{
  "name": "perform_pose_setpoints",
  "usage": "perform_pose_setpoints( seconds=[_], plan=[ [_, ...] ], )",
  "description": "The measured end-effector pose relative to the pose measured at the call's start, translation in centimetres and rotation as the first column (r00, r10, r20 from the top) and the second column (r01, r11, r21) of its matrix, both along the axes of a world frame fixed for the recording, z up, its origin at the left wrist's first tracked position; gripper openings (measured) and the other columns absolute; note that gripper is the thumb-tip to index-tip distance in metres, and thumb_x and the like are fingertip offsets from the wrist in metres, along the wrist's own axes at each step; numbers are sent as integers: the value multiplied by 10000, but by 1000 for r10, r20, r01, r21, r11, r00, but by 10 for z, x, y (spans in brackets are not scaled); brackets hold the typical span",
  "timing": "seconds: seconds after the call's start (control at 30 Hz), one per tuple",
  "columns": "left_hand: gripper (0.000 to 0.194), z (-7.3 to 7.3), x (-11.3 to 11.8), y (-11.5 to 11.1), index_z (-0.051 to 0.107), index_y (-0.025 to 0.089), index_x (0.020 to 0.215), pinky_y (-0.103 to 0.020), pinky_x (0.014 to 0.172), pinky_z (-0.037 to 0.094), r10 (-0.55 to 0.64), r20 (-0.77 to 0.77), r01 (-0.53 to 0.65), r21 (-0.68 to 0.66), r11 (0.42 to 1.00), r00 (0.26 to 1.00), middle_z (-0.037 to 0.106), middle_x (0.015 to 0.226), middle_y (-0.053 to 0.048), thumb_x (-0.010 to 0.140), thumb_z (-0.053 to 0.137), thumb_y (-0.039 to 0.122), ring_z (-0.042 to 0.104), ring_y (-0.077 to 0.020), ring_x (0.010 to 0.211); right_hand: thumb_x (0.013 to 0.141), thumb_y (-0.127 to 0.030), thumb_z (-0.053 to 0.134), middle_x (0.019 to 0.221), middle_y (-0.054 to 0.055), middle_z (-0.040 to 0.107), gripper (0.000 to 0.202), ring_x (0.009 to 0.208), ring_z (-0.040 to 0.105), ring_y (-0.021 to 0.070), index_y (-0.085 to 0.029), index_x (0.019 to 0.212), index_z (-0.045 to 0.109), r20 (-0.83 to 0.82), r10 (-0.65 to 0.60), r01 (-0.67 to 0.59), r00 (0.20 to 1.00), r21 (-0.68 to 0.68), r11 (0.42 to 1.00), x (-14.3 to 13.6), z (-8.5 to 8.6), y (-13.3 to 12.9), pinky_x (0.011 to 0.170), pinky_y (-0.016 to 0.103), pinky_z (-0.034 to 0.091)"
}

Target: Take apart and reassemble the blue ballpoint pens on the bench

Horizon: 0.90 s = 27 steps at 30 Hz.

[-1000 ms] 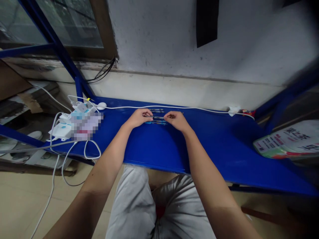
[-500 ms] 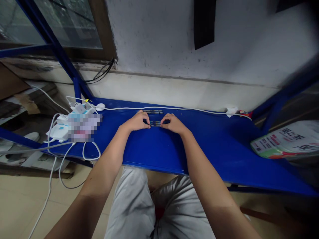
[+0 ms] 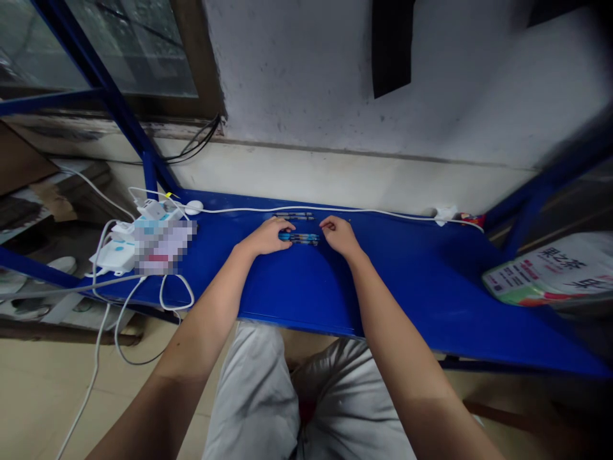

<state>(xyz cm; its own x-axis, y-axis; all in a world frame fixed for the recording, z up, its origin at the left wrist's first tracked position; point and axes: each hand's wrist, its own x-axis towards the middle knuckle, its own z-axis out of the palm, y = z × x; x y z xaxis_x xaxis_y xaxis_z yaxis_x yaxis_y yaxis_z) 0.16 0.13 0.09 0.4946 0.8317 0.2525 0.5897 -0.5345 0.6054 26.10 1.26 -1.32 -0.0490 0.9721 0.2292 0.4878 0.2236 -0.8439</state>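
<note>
A small bundle of slim pens (image 3: 301, 238) with blue, orange and dark markings lies side by side on the blue shelf. My left hand (image 3: 272, 236) is at the bundle's left end, thumb on the near side and fingers on the far side, closed around it. Just off the right end is my right hand (image 3: 338, 235), its fingers loosely bent and slightly apart, with nothing visible in them. Farther back, near the white cable, lie a few more dark pens (image 3: 294, 216).
The blue shelf (image 3: 407, 287) carries power strips (image 3: 115, 254) with plugs and cables at the left. A white cable (image 3: 364, 209) runs along the back edge. To the right lies a large printed plastic package (image 3: 550, 268). Blue frame posts (image 3: 151, 169) flank the shelf.
My right hand has let go of the bundle's right end and moved slightly right and up. More of the pens shows now. My left hand stays at the left end.
</note>
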Motion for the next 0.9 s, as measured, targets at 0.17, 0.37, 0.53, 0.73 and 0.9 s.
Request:
perform_pose_setpoints(
  seconds=[0.17, 0.37, 0.53, 0.73, 0.9],
  plan=[
    [383, -2, 0, 1, 788, 274, 1125, -486, 1022, 482, -31, 5, 31, 16, 999, 999, 747, 1117, -94, 744, 766, 241, 642, -323, 1114, 748, -162, 557, 811, 39, 709, 184, 770, 649, 214, -203, 847, 707, 9, -49, 49, 999, -7, 999, -1, -3, 0, 818, 376, 523],
    [242, -2, 0, 2, 785, 256, 1022, -514, 1083, 451, 81, 141, -87, 38, 995, 987, 730, 1108, -104, 783, 792, 292, 630, -324, 1124, 774, -169, 585, 958, 77, 743, 226, 905, 682, 243, -201, 946, 727, -5, -67, 67, 998, 33, 997, -4, -12, 7, 933, 426, 552],
    [128, -12, -2, 9, 735, 217, 920, -566, 1165, 353, 410, 266, -449, 106, 887, 872, 694, 1035, -138, 825, 750, 303, 572, -372, 1175, 857, -229, 651, 1235, 160, 745, 369, 1245, 635, 322, -175, 1214, 730, 74, -35, 30, 997, 56, 998, -8, -13, 6, 1145, 532, 456],
    [202, -26, -1, 20, 701, 232, 866, -584, 1129, 362, 513, 315, -531, -30, 847, 799, 709, 963, -139, 734, 821, 327, 548, -399, 1171, 917, -299, 677, 1398, 196, 684, 487, 1362, 612, 320, -150, 1380, 665, 41, 38, -37, 998, -13, 999, -12, -11, 0, 1224, 529, 399],
    [177, -28, 0, 23, 718, 217, 860, -543, 1064, 433, 538, 299, -547, -61, 835, 788, 710, 954, -119, 702, 799, 214, 603, -347, 1056, 912, -294, 682, 1415, 211, 672, 489, 1371, 615, 326, -134, 1374, 663, -12, 51, -51, 999, -35, 998, -14, -12, 0, 1209, 518, 423]
  ],
)
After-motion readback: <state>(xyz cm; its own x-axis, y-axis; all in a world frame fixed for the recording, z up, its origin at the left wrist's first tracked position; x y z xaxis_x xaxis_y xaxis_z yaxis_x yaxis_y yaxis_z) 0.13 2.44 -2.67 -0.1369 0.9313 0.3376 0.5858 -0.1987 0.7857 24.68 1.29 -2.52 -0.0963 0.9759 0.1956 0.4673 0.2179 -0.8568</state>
